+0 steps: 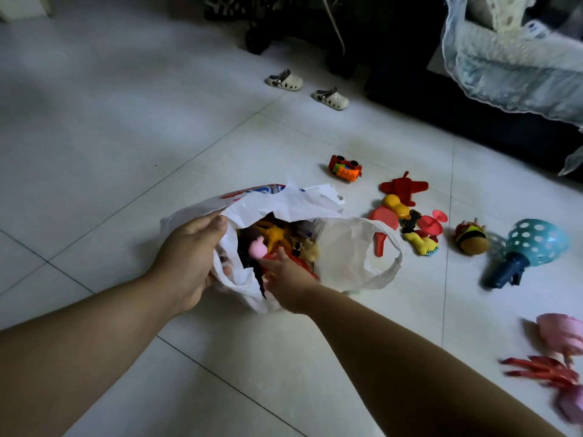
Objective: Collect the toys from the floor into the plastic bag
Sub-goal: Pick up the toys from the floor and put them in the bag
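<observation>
A white plastic bag (347,247) lies open on the tiled floor, with several toys inside, among them a yellow figure (277,236) and a pink one (257,249). My left hand (189,257) grips the bag's left rim and holds it open. My right hand (284,279) reaches into the mouth of the bag, blurred, over a red toy; whether it holds anything I cannot tell. On the floor to the right lie a red toy car (345,168), a red plane (405,187), a burger toy (471,239) and a teal dotted toy (533,244).
A heap of small red and yellow toys (407,225) lies just right of the bag. Pink and red toys (558,351) lie at the far right edge. Two small white shoes (307,88) stand further back. Dark furniture with lace fabric (504,58) fills the upper right.
</observation>
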